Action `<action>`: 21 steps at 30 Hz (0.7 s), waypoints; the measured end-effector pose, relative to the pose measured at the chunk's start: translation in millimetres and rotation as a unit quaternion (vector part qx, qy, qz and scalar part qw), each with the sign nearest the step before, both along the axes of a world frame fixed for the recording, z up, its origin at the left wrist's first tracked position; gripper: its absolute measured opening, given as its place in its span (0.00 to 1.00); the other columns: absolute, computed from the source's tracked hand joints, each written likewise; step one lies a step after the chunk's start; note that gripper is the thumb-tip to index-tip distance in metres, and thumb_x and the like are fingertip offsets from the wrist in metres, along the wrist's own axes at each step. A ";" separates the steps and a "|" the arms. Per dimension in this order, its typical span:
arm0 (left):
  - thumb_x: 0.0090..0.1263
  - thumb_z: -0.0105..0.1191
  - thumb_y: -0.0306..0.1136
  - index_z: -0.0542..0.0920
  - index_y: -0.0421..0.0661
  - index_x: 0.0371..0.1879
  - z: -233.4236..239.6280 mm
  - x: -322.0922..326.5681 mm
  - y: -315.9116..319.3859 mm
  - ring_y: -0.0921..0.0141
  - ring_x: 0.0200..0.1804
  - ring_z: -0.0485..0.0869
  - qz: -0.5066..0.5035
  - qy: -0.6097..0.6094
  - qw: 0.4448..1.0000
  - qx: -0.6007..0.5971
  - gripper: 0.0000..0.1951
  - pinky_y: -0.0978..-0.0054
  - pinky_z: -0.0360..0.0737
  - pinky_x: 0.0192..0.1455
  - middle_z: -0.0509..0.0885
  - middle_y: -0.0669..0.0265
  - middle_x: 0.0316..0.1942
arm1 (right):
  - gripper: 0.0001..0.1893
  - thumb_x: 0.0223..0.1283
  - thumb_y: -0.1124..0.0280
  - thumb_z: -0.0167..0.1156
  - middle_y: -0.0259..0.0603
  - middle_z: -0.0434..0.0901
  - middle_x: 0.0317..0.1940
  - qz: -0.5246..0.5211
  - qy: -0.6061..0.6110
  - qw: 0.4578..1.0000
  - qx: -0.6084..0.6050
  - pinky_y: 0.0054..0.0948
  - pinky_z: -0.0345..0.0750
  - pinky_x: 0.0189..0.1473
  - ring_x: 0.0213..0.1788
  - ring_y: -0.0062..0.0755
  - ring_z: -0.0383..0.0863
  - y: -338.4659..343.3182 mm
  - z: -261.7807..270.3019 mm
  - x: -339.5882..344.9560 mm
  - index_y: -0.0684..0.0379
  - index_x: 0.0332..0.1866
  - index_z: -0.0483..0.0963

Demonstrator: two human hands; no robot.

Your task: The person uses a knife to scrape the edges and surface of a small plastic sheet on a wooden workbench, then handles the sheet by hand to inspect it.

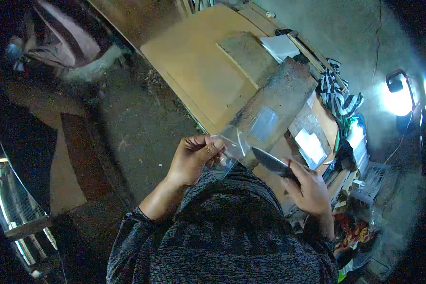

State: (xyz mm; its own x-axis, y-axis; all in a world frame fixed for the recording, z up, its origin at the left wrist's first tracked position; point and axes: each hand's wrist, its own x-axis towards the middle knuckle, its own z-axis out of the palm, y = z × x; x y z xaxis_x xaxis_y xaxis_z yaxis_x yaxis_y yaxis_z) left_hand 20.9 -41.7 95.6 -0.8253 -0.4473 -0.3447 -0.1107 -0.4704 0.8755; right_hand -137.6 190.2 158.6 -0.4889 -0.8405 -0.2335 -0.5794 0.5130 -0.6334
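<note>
My left hand (202,152) pinches a piece of clear plastic film (236,142) between thumb and fingers, in front of my body. The film looks thin and glossy, and part of it hangs below the fingertips. In my right hand (310,190) is a knife (271,161), gripped near its dark handle, with the wide blade pointing toward the film. Whether the tip touches the film, I cannot tell. Just beyond the hands, a stack of clear plastic sheets (264,123) lies on a worn wooden board (282,96).
Under the boards is a large tan panel (195,60). White sheets (309,147) lie to the right, near a striped cloth (332,94) and a plastic crate (371,181). A bright work lamp (399,94) shines by the wall. Dark floor (145,124) stretches to the left.
</note>
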 end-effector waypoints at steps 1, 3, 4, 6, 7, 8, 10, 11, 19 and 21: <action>0.69 0.56 0.36 0.83 0.41 0.32 2.2 0.4 -2.5 0.82 0.25 0.75 0.003 0.002 1.000 0.004 0.10 0.84 0.67 0.27 0.83 0.70 0.24 | 0.23 0.59 0.66 0.58 0.53 0.80 0.44 0.007 -0.012 1.000 0.023 0.36 0.77 0.44 0.41 0.45 0.83 -6.1 5.3 3.0 0.62 0.59 0.70; 0.70 0.55 0.36 0.84 0.41 0.32 4.3 1.9 -7.3 0.83 0.24 0.74 0.008 0.015 0.999 0.032 0.11 0.85 0.67 0.27 0.83 0.71 0.23 | 0.23 0.59 0.66 0.57 0.53 0.80 0.45 0.027 0.006 0.999 0.021 0.36 0.77 0.45 0.42 0.46 0.83 -14.6 7.9 5.4 0.62 0.59 0.70; 0.70 0.55 0.36 0.84 0.41 0.32 2.6 4.2 -10.4 0.83 0.24 0.74 0.012 0.017 0.999 0.036 0.11 0.85 0.67 0.27 0.83 0.71 0.23 | 0.23 0.59 0.66 0.57 0.52 0.79 0.46 0.023 0.002 0.999 0.032 0.36 0.77 0.46 0.43 0.48 0.82 -17.8 6.7 7.0 0.62 0.59 0.70; 0.70 0.55 0.35 0.84 0.41 0.33 -2.1 9.5 -17.4 0.83 0.24 0.74 0.015 0.019 0.999 0.028 0.10 0.85 0.67 0.27 0.84 0.70 0.24 | 0.23 0.59 0.65 0.58 0.52 0.79 0.46 0.022 -0.001 0.999 0.045 0.36 0.77 0.47 0.44 0.49 0.82 -25.0 6.0 9.5 0.62 0.59 0.70; 0.70 0.55 0.35 0.84 0.41 0.33 -3.2 11.9 -21.2 0.83 0.24 0.74 0.018 0.019 0.999 0.030 0.10 0.85 0.67 0.27 0.84 0.70 0.24 | 0.23 0.59 0.65 0.58 0.52 0.79 0.47 0.023 0.002 0.999 0.042 0.36 0.76 0.48 0.45 0.50 0.82 -28.9 6.4 10.4 0.62 0.59 0.70; 0.70 0.55 0.35 0.84 0.41 0.33 -4.1 14.1 -25.2 0.83 0.24 0.74 0.019 0.031 0.999 0.032 0.10 0.85 0.67 0.27 0.84 0.70 0.24 | 0.23 0.58 0.65 0.57 0.52 0.79 0.47 0.025 0.005 0.999 0.039 0.37 0.76 0.48 0.46 0.51 0.81 -32.9 6.7 11.0 0.62 0.59 0.70; 0.70 0.55 0.34 0.84 0.40 0.33 -2.2 17.8 -34.7 0.83 0.24 0.74 0.021 0.039 0.998 0.033 0.10 0.85 0.68 0.27 0.84 0.70 0.24 | 0.23 0.58 0.65 0.57 0.52 0.79 0.47 0.040 0.020 0.999 0.024 0.37 0.76 0.49 0.47 0.51 0.81 -40.6 3.8 11.2 0.62 0.59 0.70; 0.69 0.55 0.34 0.84 0.40 0.33 -0.1 19.2 -39.5 0.83 0.24 0.74 0.023 0.030 0.998 0.054 0.10 0.84 0.68 0.28 0.84 0.70 0.25 | 0.23 0.59 0.65 0.58 0.53 0.79 0.47 0.053 0.036 0.998 0.007 0.36 0.75 0.50 0.48 0.51 0.80 -44.9 3.7 11.4 0.62 0.59 0.70; 0.69 0.56 0.34 0.83 0.40 0.32 12.6 21.1 -77.6 0.82 0.25 0.73 0.021 0.034 0.997 0.073 0.09 0.83 0.68 0.28 0.83 0.71 0.25 | 0.23 0.58 0.66 0.59 0.54 0.79 0.47 0.036 0.015 0.999 0.026 0.37 0.75 0.50 0.49 0.52 0.80 -82.0 14.2 14.6 0.62 0.59 0.70; 0.69 0.56 0.32 0.83 0.41 0.33 8.8 19.9 -86.4 0.81 0.26 0.75 0.023 0.056 0.996 0.062 0.08 0.83 0.70 0.30 0.83 0.71 0.25 | 0.24 0.58 0.66 0.60 0.54 0.79 0.48 0.035 0.022 0.999 0.024 0.37 0.76 0.50 0.49 0.52 0.80 -90.3 16.6 14.6 0.62 0.59 0.70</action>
